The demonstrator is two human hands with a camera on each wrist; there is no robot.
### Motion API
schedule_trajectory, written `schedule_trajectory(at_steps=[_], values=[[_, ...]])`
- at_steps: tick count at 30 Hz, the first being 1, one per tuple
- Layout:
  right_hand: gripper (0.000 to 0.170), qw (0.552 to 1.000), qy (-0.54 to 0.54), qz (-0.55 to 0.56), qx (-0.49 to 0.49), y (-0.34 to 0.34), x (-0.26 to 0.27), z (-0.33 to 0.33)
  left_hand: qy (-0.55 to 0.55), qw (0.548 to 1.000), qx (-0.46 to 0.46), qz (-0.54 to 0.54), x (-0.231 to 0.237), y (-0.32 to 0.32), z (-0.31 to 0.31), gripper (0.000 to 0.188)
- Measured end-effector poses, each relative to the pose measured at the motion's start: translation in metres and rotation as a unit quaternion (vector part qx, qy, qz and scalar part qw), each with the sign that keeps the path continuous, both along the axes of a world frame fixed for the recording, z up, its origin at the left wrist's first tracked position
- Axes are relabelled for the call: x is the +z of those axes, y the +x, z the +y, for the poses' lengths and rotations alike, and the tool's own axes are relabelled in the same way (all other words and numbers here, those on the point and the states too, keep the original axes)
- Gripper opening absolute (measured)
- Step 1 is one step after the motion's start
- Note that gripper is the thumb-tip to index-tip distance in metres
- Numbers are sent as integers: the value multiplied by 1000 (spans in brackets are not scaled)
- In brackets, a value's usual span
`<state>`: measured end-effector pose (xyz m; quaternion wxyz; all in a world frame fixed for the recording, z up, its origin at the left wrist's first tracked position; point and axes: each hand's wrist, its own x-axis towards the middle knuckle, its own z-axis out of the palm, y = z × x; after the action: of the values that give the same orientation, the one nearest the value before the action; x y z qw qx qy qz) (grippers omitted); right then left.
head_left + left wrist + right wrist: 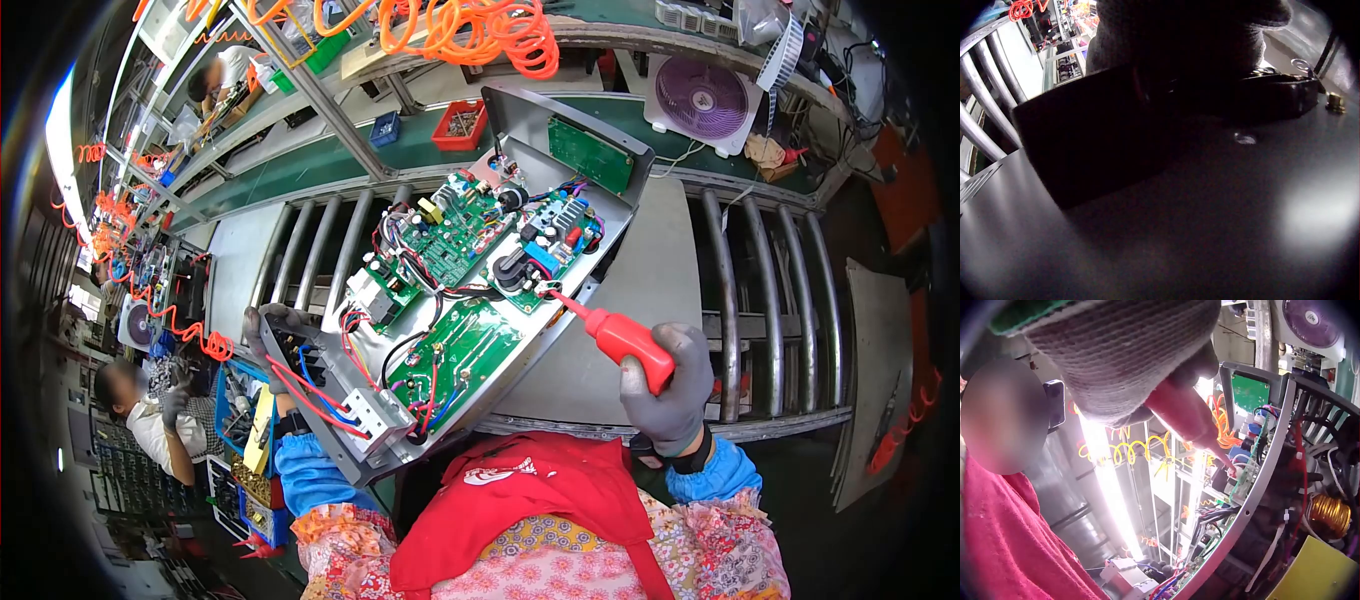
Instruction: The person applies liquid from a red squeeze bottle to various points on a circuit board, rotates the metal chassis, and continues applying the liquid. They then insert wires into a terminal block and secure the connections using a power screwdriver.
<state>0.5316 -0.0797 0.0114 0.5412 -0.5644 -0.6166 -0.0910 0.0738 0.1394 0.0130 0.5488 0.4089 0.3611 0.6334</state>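
Note:
My gloved right hand (676,388) grips a red squeeze bottle (632,345), its thin nozzle pointing down and left at the edge of a green circuit board (545,250). In the right wrist view the bottle (1182,412) sticks out from the glove, nozzle tip among the board's parts. The board sits in a grey metal chassis (500,398), tilted up, with several other boards and wires. My left hand (262,328) holds the chassis at its left end panel, near a white breaker (375,415); the panel hides much of that hand. The left wrist view is mostly dark panel (1210,219).
Metal rollers (770,300) run under and beside the chassis. Behind it stand a red bin (460,125), a blue bin (385,129) and a purple fan (702,97). Orange coiled hoses (470,35) hang overhead. Another person (155,405) is at the left.

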Motion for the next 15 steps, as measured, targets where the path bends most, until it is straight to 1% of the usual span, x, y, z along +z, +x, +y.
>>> schedule_trajectory(at_steps=[1, 4, 7, 11, 14, 15], values=[[46, 1000, -2, 2, -5, 0, -2, 0, -1, 1000, 24, -1, 2, 5, -1, 55], [47, 1000, 6, -4, -16, -2, -12, -1, -24, 999, 23, -37, 5, 9, -5, 56], [48, 1000, 8, -2, -18, -3, -15, -2, -7, 1000, 3, -30, 7, 12, -6, 52], [46, 1000, 14, 18, 0, -2, -21, -1, 1, 1000, 2, -28, 10, 11, -6, 52], [41, 999, -19, 48, 9, 0, -15, -4, -1, 999, 7, -32, 10, 11, -5, 52], [39, 990, -36, 133, 17, 2, -16, -4, -2, 999, 7, -32, 10, 11, -5, 52]])
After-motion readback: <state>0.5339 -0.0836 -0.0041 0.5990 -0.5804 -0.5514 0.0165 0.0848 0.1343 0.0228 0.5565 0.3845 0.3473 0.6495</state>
